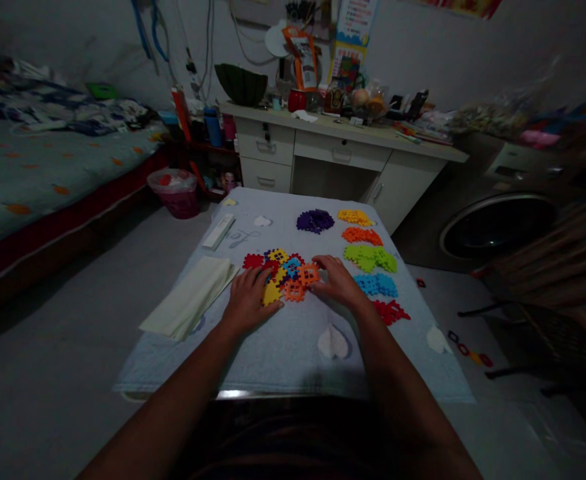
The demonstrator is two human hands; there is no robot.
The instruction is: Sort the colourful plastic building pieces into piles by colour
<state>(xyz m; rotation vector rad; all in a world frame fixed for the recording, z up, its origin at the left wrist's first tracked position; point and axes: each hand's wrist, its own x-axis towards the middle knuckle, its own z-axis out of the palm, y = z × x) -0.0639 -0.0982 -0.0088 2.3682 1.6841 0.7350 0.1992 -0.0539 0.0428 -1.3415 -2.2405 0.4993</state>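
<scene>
Mixed pile of coloured plastic interlocking tiles [283, 265] lies mid-table on the light blue cloth [283, 347]; left hand [247, 299] rests palm-down on its near left edge, fingers extended, enclosing nothing; right hand [340, 283] touches an orange lattice tile [309, 273] at its right edge; whether it pinches cannot be determined; 6 single-colour tile heaps [370, 259] lie just right.

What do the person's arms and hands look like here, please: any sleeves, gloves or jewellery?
The left hand and right hand are bare, without gloves. The left forearm and right forearm are bare too; no sleeve shows. No watch, bracelet or ring can be made out in the dim light.
</scene>
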